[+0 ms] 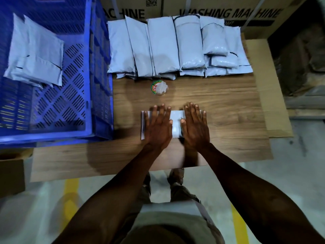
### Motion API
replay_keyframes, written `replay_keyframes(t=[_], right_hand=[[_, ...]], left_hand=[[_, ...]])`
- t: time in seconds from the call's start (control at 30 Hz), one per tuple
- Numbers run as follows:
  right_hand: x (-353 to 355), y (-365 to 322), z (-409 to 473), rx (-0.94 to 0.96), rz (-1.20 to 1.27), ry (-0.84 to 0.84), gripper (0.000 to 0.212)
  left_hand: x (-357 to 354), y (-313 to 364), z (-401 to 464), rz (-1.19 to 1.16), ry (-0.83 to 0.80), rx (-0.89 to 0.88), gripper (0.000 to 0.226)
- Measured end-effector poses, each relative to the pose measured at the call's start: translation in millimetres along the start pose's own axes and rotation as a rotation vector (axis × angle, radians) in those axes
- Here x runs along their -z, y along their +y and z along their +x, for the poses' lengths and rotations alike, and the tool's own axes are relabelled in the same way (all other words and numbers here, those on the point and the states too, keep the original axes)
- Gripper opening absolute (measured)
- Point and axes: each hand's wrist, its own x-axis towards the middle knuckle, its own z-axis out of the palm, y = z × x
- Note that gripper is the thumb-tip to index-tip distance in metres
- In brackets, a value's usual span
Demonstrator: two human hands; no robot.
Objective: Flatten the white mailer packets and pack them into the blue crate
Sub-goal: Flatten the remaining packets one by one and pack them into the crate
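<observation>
Pressing flat on a white rectangular plastic mailer packet [175, 124], the left hand [157, 128] and right hand [195, 128] spread straight fingers, gripping nothing. The packet lies on the wood-grain surface [228, 110], right of the blue perforated plastic crate [58, 110].

- A warehouse or packing area, not a home: the floor [263, 182] is bare grey concrete with yellow painted lines [239, 224] of the kind that mark aisles.
- Large cardboard cartons [228, 7] printed "WASHING MACHINE", strapped with bands, stand right behind the work surface as stored stock.
- The bench is makeshift: a wood-grain board [219, 106] laid over flattened cardboard [274, 95].
- A big blue perforated plastic crate [58, 110], the stackable logistics type, sits at the board's left end.
- Many identical white mailer packets [163, 48] lie in overlapping rows along the board's far edge, with a few more in the crate, which points to bulk order packing.
</observation>
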Motion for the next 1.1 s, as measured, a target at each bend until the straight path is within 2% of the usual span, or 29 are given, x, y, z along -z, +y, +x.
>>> replay_keyframes(t=[0.13, 0.47, 0.8, 1.0, 1.1], right_hand=[[-6, 11, 4, 0.009, -0.016, -0.056, 0.060], [-16, 16, 1, 0.039, -0.069, -0.063, 0.059], [-3, 20, 0, 0.067, -0.047, -0.104, 0.067], [1, 21, 3, 0.206, -0.064, -0.147, 0.073], [-5, 29, -5, 0.263, -0.076, -0.210, 0.076]], left_hand=[[-20, 9, 6, 0.036, -0.065, -0.026, 0.056], [-29, 8, 1, 0.079, -0.032, -0.024, 0.054], [-7, 9, 1, 0.055, -0.088, -0.046, 0.056], [9, -23, -4, 0.087, -0.084, -0.093, 0.059], [1, -46, -17, 0.096, -0.154, -0.144, 0.068]])
